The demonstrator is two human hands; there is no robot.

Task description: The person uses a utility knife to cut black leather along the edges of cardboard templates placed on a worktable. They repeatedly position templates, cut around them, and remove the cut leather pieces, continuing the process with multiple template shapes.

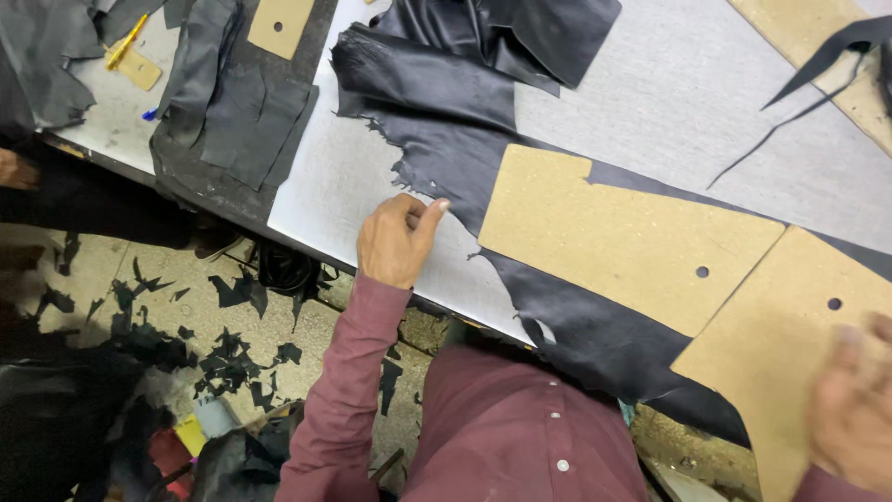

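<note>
Right hand (850, 414): blurred at the lower right, resting on the nearer cardboard template (790, 344); how far it is open cannot be told. Left hand (398, 240): loosely curled, thumb and forefinger pinching the ragged edge of the black leather sheet (595, 335), which lies under both templates and overhangs the table edge (372, 265) between the hands. Second cardboard template (623, 237) lies just beyond, touching the first. Bare grey tabletop (688, 102) opens past the right hand. Beyond the left hand: folded leather pile (437, 65), stacked dark offcuts (237, 121). Scraps (232, 363) litter the floor below the left arm.
</note>
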